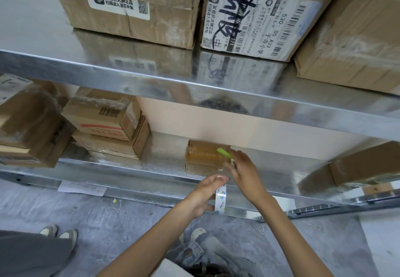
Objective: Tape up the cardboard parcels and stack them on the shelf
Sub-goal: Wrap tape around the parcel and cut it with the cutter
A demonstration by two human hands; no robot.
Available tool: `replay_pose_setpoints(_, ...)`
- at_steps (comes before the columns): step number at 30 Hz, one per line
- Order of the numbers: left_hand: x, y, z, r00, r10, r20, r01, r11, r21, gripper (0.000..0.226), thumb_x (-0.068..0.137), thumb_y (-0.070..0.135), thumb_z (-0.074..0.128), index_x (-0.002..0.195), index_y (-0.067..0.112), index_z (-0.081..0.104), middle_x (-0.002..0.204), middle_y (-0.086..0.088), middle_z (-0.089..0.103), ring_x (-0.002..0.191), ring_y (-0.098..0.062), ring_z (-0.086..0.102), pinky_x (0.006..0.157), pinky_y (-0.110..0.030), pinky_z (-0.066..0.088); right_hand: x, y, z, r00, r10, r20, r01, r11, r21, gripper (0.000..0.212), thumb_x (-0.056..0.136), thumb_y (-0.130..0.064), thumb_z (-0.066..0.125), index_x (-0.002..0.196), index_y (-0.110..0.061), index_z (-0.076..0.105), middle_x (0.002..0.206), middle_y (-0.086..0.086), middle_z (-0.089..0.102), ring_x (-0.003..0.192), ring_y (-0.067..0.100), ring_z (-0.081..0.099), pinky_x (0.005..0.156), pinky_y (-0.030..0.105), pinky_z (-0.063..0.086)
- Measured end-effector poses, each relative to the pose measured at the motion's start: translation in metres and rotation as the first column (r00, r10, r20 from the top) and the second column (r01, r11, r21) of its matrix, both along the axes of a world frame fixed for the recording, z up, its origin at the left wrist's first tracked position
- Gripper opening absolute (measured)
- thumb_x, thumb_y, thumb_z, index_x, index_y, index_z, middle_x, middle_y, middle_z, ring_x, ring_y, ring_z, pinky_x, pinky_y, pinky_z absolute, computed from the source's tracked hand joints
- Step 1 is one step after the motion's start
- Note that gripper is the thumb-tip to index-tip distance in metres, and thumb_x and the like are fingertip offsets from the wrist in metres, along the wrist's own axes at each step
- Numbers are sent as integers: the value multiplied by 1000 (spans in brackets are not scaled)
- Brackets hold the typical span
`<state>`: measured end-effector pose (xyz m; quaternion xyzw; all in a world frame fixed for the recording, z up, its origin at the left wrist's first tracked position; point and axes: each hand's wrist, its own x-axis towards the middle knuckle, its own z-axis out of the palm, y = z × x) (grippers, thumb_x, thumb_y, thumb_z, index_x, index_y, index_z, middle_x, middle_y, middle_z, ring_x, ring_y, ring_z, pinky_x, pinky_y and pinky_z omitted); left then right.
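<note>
Parcel: small cardboard parcel, glossy with clear tape, standing on the lower shelf near its front edge, apart from the other boxes.
Tape: tape roll, white core with print, held on edge just below the shelf lip; a clear strip runs up from it toward the parcel's front.
Left hand: left hand curled around the roll.
Right hand: right hand gripping a green-handled tool against the parcel's right top corner; the blade end cannot be made out.
Same shelf, left: stack of two boxes, the upper one barcoded.
Same shelf, right: brown box.
Upper shelf: labelled box with black marker writing, between plainer cartons.
Floor: grey, with a second person's pale shoes.
</note>
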<state>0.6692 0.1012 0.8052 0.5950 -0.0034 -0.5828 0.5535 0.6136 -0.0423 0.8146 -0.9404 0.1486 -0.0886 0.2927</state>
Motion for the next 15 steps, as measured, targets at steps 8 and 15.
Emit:
replay_pose_setpoints(8, 0, -1, -4, 999, 13, 46, -13, 1000, 8, 13, 94, 40, 55, 96, 32, 64, 108, 1, 58, 88, -16, 52, 65, -27, 46, 11, 2, -14, 998, -7, -66, -9, 971, -239, 37, 77, -26, 71, 113, -18, 65, 77, 4, 54, 73, 25, 55, 60, 25, 33)
replay_pose_setpoints(15, 2, 1, -8, 997, 8, 72, -9, 1000, 17, 13, 94, 41, 54, 94, 33, 65, 107, 2, 58, 88, -17, 51, 67, -28, 45, 11, 3, -18, 998, -3, -67, -14, 968, -250, 35, 78, -27, 74, 111, -18, 65, 77, 3, 54, 72, 24, 56, 59, 25, 38)
